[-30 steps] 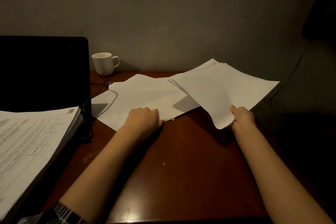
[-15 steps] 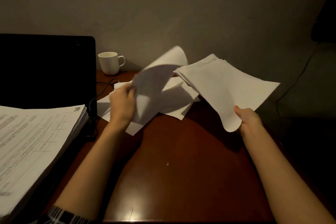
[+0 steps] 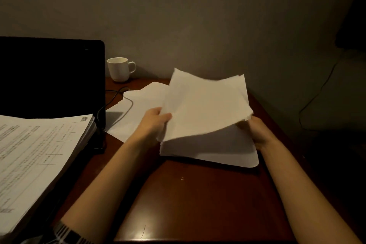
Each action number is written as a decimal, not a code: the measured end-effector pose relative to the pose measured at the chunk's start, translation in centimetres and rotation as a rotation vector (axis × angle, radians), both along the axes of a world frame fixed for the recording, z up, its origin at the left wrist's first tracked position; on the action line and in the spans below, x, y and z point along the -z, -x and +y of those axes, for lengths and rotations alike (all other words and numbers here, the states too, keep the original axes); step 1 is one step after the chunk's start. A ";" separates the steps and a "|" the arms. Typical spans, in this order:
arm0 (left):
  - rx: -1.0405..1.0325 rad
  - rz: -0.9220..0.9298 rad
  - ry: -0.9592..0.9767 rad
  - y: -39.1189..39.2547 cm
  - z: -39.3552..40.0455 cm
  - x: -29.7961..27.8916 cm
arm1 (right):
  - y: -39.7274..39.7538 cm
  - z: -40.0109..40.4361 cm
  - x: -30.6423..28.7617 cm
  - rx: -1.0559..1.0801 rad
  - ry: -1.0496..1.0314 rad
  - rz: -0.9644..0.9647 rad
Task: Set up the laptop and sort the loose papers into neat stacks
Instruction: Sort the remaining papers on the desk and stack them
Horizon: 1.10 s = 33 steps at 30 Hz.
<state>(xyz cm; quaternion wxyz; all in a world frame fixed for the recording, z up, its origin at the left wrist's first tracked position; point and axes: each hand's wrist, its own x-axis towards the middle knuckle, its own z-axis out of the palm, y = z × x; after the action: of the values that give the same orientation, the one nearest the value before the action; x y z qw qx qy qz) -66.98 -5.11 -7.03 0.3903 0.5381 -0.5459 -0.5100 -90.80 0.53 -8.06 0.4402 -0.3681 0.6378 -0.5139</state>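
Both my hands on the blank sheets

My left hand and right hand grip the paper bundle by its side edges, long axis tilting away toward the wall, above the dark wooden table.

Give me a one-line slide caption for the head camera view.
Left hand and right hand gather blank sheets above the wooden desk, beside an open laptop.
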 end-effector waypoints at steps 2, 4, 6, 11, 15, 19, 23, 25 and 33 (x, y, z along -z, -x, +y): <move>0.034 -0.204 0.021 1.1 0.3 1.0 | -0.1 0.1 -0.4 0.065 -0.050 0.017; 0.057 -0.371 0.063 1.7 0.3 1.8 | 0.4 -0.2 -0.4 0.138 -0.051 -0.048; 0.081 -0.461 0.103 1.8 0.3 2.0 | 0.7 -0.7 -0.5 0.108 -0.020 -0.192; 0.140 -0.526 0.210 1.6 0.1 1.7 | -0.1 -0.9 0.8 -0.004 -0.034 -0.007; -0.027 -0.407 0.264 0.6 -0.4 1.3 | -0.7 -0.5 0.8 0.048 0.176 0.036; 0.039 -0.067 0.193 -0.6 -1.2 1.2 | -1.4 0.0 0.0 0.055 0.380 0.071; -0.030 0.165 0.385 -0.6 -0.6 -0.2 | -2.5 1.0 -1.9 0.147 0.561 0.114; -0.070 0.165 0.560 -0.2 0.3 -1.1 | -2.9 1.3 -2.7 0.210 0.618 0.143; -0.032 0.198 0.687 0.5 1.4 -1.4 | -3.2 1.8 -3.6 0.301 0.669 0.108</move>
<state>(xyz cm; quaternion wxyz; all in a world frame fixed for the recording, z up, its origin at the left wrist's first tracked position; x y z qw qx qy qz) -67.47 -3.67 -5.65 0.6074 0.3318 -0.6367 -0.3400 -87.59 2.31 -4.45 0.1808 -0.4203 0.5040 -0.7326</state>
